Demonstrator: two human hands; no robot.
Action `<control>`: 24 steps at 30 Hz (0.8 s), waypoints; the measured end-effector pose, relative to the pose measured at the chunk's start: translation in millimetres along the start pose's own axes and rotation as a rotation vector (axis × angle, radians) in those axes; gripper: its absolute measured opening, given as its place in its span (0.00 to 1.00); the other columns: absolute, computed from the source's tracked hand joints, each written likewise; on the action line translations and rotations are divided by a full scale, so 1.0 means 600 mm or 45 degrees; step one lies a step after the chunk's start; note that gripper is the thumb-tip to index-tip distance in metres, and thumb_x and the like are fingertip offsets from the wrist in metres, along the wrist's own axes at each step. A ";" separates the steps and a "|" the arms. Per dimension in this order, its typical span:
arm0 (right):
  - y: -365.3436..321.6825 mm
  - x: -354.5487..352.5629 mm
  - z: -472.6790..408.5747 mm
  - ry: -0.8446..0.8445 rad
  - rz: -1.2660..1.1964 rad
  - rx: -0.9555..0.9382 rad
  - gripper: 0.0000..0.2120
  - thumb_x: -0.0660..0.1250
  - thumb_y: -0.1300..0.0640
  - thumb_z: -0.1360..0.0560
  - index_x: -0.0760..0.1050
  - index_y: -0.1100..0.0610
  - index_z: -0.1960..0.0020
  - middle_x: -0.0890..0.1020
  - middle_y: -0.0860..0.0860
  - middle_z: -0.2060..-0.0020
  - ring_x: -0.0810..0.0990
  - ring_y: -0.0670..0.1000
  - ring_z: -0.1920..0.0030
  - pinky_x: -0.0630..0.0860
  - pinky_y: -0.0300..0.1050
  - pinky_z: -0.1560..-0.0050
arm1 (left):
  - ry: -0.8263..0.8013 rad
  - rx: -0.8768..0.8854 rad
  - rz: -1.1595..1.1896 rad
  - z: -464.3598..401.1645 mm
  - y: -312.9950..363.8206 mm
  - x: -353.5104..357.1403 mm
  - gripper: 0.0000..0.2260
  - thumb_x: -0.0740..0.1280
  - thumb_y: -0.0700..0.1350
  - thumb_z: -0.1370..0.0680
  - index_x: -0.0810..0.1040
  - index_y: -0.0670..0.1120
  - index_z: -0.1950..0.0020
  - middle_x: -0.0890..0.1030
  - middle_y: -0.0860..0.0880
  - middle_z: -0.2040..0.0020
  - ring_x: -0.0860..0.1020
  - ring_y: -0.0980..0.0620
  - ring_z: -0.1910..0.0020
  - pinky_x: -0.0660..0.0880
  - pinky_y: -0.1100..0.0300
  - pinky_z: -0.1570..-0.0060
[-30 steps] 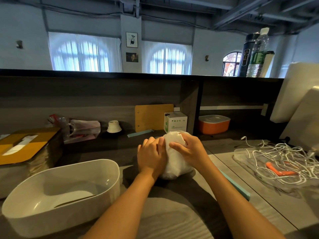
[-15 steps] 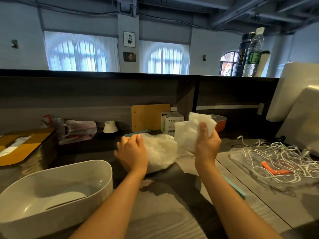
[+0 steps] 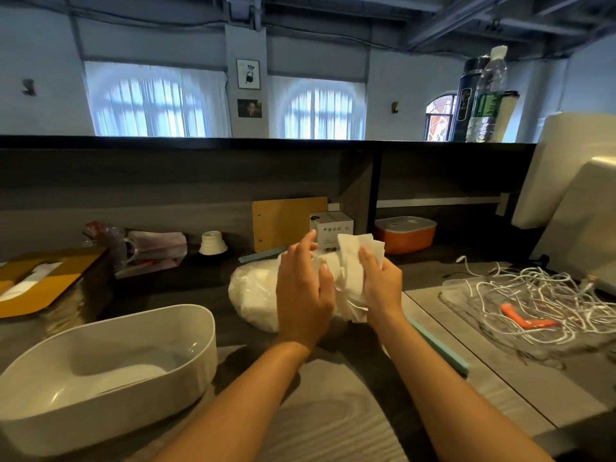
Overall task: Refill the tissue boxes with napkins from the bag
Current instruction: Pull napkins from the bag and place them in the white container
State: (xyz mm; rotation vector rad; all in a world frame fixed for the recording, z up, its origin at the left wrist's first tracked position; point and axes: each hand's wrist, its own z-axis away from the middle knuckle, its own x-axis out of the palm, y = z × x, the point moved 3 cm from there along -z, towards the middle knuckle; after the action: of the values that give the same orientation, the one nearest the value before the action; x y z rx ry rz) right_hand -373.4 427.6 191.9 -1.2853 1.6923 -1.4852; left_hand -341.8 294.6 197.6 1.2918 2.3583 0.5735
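Napkins (image 3: 350, 278) are sitting bunched in a white wad between the two hands, lifted just above the desk (image 3: 333, 411) and in front of the clear plastic bag (image 3: 255, 291), which is lying on the desk behind the left hand. Right hand (image 3: 381, 285) is gripping the wad, fingers curled round its right edge, while the left hand (image 3: 305, 291) is pressing against its left side with fingers loosely spread. White tissue box (image 3: 110, 365) is standing open near the left forearm, and a second box with a yellow lid (image 3: 43, 281) is resting at far left.
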 end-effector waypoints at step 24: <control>0.018 0.000 0.034 -0.034 0.322 0.109 0.20 0.58 0.40 0.20 0.79 0.53 0.55 0.83 0.52 0.59 0.82 0.53 0.54 0.79 0.54 0.49 | -0.522 -1.399 1.091 0.048 -0.003 0.042 0.15 0.66 0.55 0.22 0.78 0.51 0.37 0.85 0.46 0.45 0.82 0.46 0.45 0.80 0.47 0.47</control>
State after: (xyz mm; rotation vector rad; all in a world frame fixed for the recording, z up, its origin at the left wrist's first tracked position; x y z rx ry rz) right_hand -359.2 417.9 176.7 -1.0002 1.6846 -1.3689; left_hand -340.7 320.1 168.9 1.5168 0.7633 1.3954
